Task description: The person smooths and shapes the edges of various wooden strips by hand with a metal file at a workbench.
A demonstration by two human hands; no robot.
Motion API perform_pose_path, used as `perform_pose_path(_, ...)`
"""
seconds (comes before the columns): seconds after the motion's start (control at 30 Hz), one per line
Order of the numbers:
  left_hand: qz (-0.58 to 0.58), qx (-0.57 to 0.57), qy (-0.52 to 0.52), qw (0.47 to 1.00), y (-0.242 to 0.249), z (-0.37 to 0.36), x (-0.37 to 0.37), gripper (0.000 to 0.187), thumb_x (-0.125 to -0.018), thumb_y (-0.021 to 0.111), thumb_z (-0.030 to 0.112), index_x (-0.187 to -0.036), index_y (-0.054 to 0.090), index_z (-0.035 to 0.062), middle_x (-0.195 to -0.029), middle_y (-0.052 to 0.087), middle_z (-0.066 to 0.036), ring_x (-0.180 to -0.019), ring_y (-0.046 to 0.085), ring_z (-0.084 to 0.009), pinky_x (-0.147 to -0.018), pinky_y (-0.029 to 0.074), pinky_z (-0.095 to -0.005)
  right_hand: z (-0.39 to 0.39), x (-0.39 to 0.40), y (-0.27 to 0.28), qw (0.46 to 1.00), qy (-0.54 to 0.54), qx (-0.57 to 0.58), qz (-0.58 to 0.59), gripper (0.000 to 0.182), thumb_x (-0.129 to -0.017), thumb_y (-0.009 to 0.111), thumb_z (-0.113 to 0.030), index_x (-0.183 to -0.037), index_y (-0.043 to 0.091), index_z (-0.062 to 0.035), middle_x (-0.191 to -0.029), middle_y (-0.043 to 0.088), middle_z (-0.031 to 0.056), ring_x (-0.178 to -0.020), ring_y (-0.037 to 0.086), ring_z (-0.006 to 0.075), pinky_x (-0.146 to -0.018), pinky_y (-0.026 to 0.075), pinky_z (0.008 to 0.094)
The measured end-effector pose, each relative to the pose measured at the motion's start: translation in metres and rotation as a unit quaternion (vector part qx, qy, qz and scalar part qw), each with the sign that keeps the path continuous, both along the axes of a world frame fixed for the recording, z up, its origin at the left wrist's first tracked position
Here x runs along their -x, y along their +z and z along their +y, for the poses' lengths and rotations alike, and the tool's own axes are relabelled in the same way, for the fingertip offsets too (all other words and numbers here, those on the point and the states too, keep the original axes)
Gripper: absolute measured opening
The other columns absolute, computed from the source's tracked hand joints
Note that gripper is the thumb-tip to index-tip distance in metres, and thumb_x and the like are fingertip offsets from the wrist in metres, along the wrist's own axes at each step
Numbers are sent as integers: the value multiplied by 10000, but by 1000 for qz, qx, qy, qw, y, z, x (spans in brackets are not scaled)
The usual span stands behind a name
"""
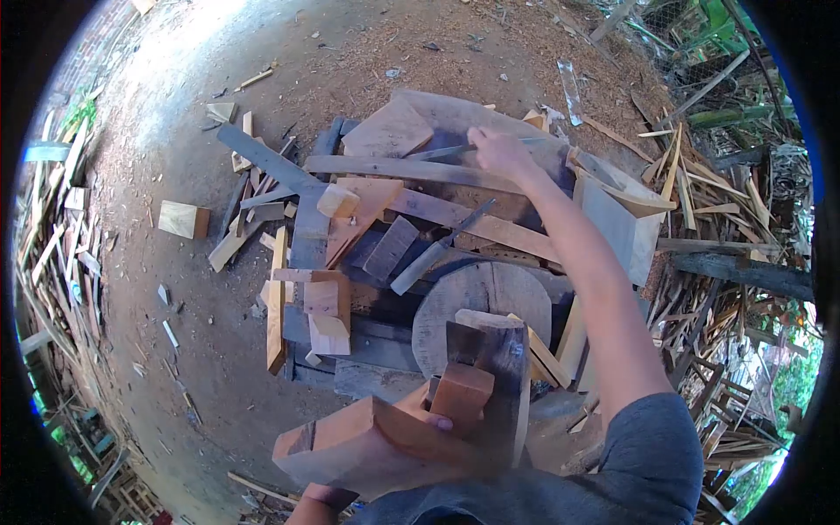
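Observation:
My right hand reaches to the far side of the workbench, fingers closed, over a thin dark strip; what it grips is too small to tell. At the bottom, my left hand is mostly hidden under a large angled wooden piece, a fingertip showing beside a reddish wooden block. That hand holds the angled piece close to my body. Between the hands lie a chisel-like tool with a pale handle, a dark rectangular block and a round wooden disc.
Boards and offcuts crowd the bench, including a long plank and a trough-like wooden piece at right. A cut block sits on the dirt floor at left. Wood scraps are piled on both sides.

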State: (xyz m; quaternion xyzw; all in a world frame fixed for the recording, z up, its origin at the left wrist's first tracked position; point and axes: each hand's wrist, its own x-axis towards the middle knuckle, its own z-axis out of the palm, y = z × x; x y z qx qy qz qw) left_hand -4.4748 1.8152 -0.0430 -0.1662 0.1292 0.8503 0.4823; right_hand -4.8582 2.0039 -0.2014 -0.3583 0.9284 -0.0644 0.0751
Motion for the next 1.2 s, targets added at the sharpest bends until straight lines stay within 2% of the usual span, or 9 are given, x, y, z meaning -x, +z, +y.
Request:
perform_pose_path(0.2,31,24,-62,997,1,1,20,791,-701,798,221,-1353,398,18,-1188,587,-132,-1092,572,-222,-976,411,-354,87,-51,86,977,-156,42,138,324,-833,561,-157,-1155,525,-162,-992,633,134,-832,648,362,-682,524,490)
perform_pose_path(0.37,-9,59,-39,997,0,12,22,857,-651,808,243,-1361,386,11,-1158,599,-149,-1079,579,-242,-960,420,-360,220,-95,97,852,-392,143,316,457,-833,648,-269,-1258,558,-125,-994,619,118,-809,636,319,-687,508,432)
perform_pose_path(0.43,-8,54,-42,998,2,16,29,876,-637,810,256,-1362,385,10,-1157,599,-154,-1080,577,-248,-956,420,-362,248,-102,110,718,-654,60,230,601,-804,711,-388,-1286,539,-72,-1091,617,150,-913,633,319,-760,508,418)
perform_pose_path(0.6,6,64,-101,993,4,29,39,853,-666,801,298,-1360,388,28,-1183,580,-140,-1112,555,-230,-962,406,-345,332,-45,44,669,-686,207,199,709,-719,738,-545,-1146,620,9,-1157,630,221,-964,649,348,-873,487,469)
perform_pose_path(0.7,10,54,-118,992,2,39,43,850,-667,801,298,-1360,389,29,-1184,579,-138,-1111,555,-229,-961,407,-344,345,-22,48,678,-710,165,100,676,-702,731,-560,-992,666,46,-935,705,180,-883,674,337,-844,500,458)
perform_pose_path(0.77,13,53,-128,990,3,44,42,848,-668,801,298,-1360,389,30,-1185,579,-137,-1111,555,-227,-960,408,-343,366,-15,39,688,-710,133,-66,531,-781,700,-462,-1050,662,-6,-934,705,167,-714,675,254,-659,510,363)
perform_pose_path(0.87,22,47,-133,990,6,50,44,845,-670,801,297,-1359,390,31,-1186,578,-135,-1110,555,-226,-958,408,-341,349,-36,51,658,-691,294,-53,407,-847,657,-401,-1033,642,-39,-790,708,97,-541,627,154,-473,424,281)
perform_pose_path(1.07,37,36,-142,988,10,58,40,840,-673,801,297,-1359,392,33,-1188,576,-132,-1108,555,-222,-955,410,-339,319,-105,88,574,-624,530,-21,303,-930,595,-321,-1104,563,-75,-709,673,46,-587,636,93,-424,326,237)
perform_pose_path(1.2,44,29,-140,989,10,62,30,837,-676,800,296,-1358,393,35,-1189,575,-130,-1107,555,-220,-953,411,-337,311,-129,103,596,-606,526,19,310,-945,573,-273,-1011,590,29,-663,652,88,-539,631,147,-491,481,272)
